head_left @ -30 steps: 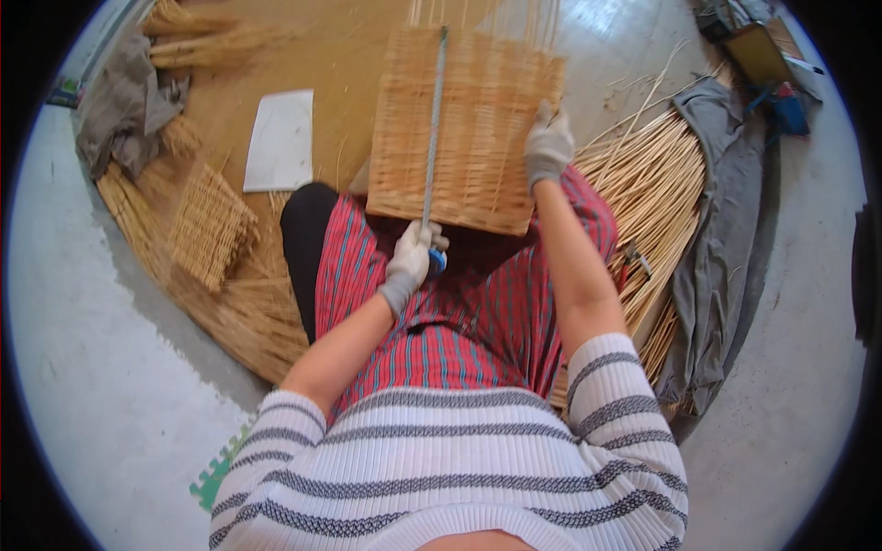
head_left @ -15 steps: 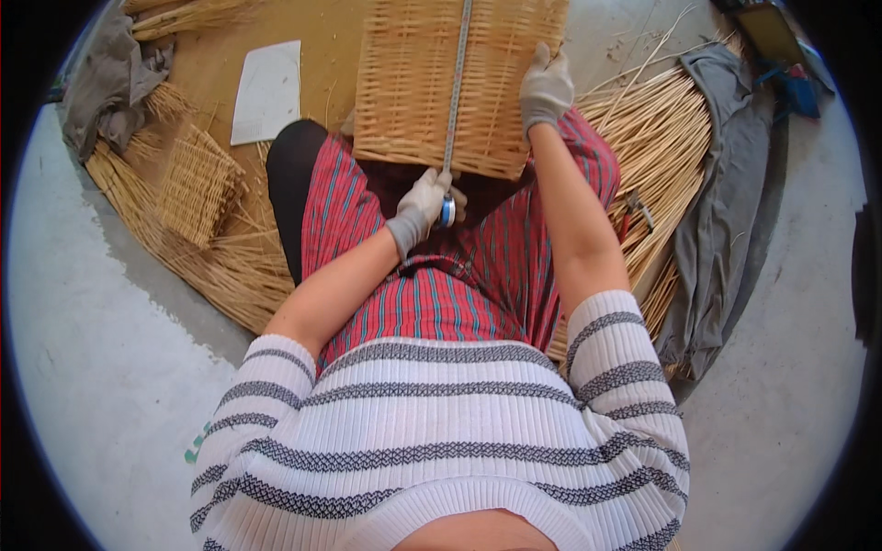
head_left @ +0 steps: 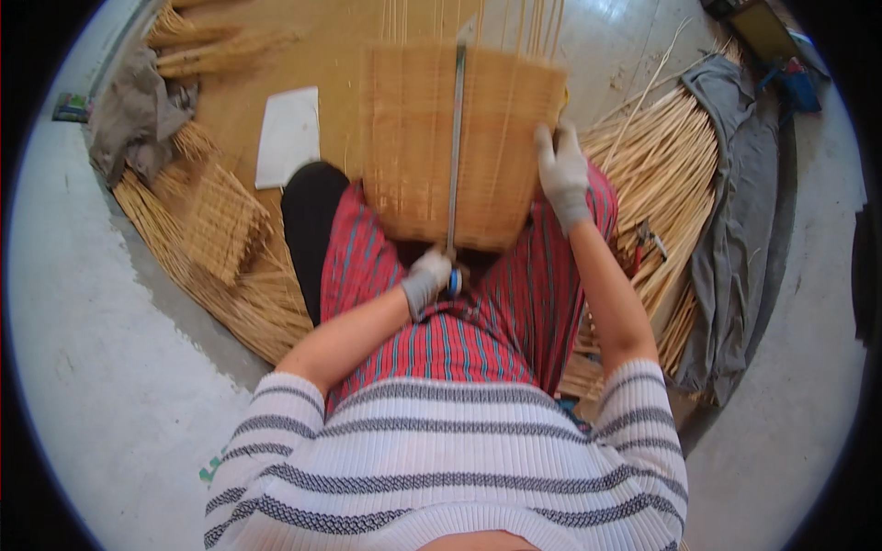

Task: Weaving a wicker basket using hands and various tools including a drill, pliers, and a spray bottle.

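The woven panel (head_left: 404,147) is standing between the person's knees. Below it, the left hand (head_left: 428,276) is clutching a tape measure (head_left: 455,283); beside its right edge, the right hand (head_left: 563,174) is parting thumb and fingers, grip unclear. Brown flooring (head_left: 342,57), then grey concrete (head_left: 119,367), is surrounding it. Tape markings are blurring.

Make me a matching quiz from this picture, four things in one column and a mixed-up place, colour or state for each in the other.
1. Tape measure
2. Large woven panel
3. Rectangular sheet
4. Red-handled tool

A. White
B. Lying on pale sticks
C. In the left hand's grip
D. Crossed by the tape's blade

Pairs: 1-C, 2-D, 3-A, 4-B.
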### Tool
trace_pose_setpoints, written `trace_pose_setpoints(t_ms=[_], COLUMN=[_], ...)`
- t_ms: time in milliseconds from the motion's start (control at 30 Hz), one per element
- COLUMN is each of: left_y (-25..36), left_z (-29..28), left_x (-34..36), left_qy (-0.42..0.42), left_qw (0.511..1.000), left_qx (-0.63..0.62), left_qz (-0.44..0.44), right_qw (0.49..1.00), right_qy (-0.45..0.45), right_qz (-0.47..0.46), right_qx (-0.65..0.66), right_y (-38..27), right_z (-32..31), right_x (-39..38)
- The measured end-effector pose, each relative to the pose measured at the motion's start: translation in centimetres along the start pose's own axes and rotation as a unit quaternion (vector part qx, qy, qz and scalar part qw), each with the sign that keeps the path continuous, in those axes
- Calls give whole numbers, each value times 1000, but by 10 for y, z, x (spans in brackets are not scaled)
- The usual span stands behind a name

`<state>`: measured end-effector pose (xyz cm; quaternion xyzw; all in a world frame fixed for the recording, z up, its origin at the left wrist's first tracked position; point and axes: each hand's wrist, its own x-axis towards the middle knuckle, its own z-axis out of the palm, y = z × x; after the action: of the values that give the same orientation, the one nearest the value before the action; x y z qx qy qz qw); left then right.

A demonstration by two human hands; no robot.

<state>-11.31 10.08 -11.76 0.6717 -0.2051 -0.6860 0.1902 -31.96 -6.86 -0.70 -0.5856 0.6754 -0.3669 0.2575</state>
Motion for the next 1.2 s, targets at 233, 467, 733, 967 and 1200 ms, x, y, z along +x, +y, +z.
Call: trace_pose_setpoints(t_ms=[233,467,733,967,1200], left_y=[63,222,287,281,248], left_z=[4,-1,25,16,-32], left_x=[-69,-75,-56,-53,-76], left_qy=[-31,175,246,253,285], left_qw=[993,776,729,705,673], left_qx=[-14,219,369,357,235], left_qz=[113,565,522,558,640], right_qw=[992,822,782,797,876], right_qy=[-26,-181,-127,-212,125], right_qz=[-118,349,318,331,464], right_qx=[23,-413,-520,-458,-47], right_y=[75,232,293,298,282], right_z=[-105,-162,-191,-194,-160], right_x=[-18,-34,-38,-36,-110])
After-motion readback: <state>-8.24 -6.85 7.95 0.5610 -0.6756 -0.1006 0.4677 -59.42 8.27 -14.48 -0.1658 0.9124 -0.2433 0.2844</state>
